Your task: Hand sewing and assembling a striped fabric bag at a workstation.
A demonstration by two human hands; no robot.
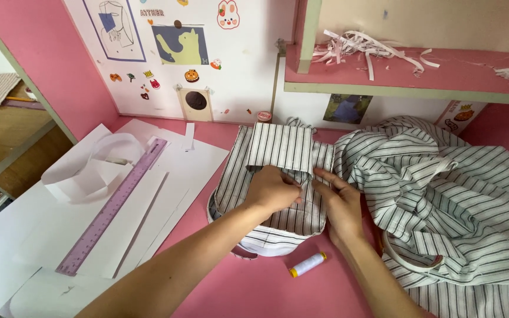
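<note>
Pressing down on a striped fabric piece (275, 176), both hands meet at its middle on the pink table (254, 288). Left hand (272, 191) comes in from the near left, forearm angled up and right, knuckles up, fingers curled in and pinching a fold of the striped fabric piece; closed on the cloth. Right hand (341, 206) enters from the near edge, palm down, fingers stretched left toward the left hand, fingertips (319, 174) flat on the same fold; thumb hidden, so whether it actually grips the cloth cannot be told, it reads as pressing. Hands touch or nearly touch at the fingertips.

The striped fabric piece lies centre of the table, black and white stripes, a folded-over flap at its far end, a rounded pale edge at its near end. Just right of it, touching, a big crumpled heap of matching striped cloth (449, 200) spreads to the right edge. A white thread spool (308, 264) with yellow ends lies near, just below the hands, apart from the fabric. Left of the fabric: white paper sheets (48, 235) overlapping, a purple ruler (113, 206) lying diagonally on them, a curled paper strip (98, 162) beyond it. Far right, a pink shelf (396, 73) holds paper shreds (363, 47). Far wall has stickers and drawings.
</note>
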